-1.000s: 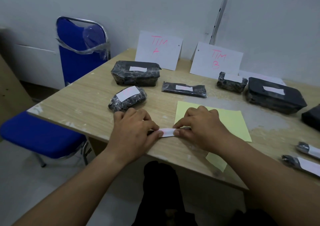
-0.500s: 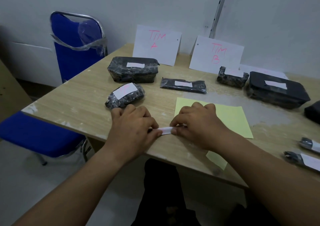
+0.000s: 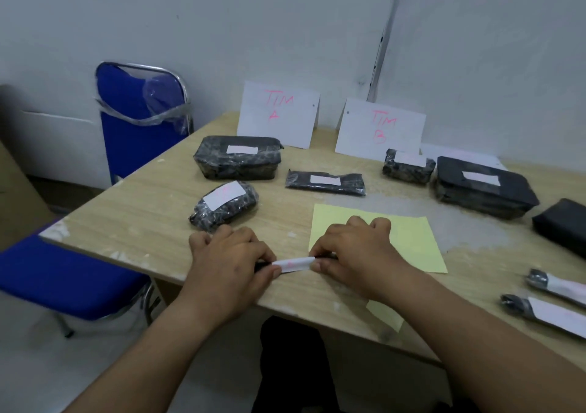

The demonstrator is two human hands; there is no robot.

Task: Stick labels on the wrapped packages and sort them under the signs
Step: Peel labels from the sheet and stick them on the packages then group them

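Little changes: my left hand (image 3: 228, 263) and right hand (image 3: 355, 254) still pinch the ends of the white label (image 3: 293, 264) near the table's (image 3: 142, 222) front edge, beside the yellow sheet (image 3: 409, 241), so I judge this labelling step unfinished.

At the 6 o'clock edge of the table (image 3: 142, 219), the person's left hand (image 3: 228, 263) and right hand (image 3: 355, 254) have eased apart, the left toward 9 o'clock and the right toward 3 o'clock. More of the narrow white paper label strip (image 3: 293, 263) pinched between their thumbs now shows, with a faint pink mark on it. The right hand's knuckles have risen, and its fingers are more tightly curled.
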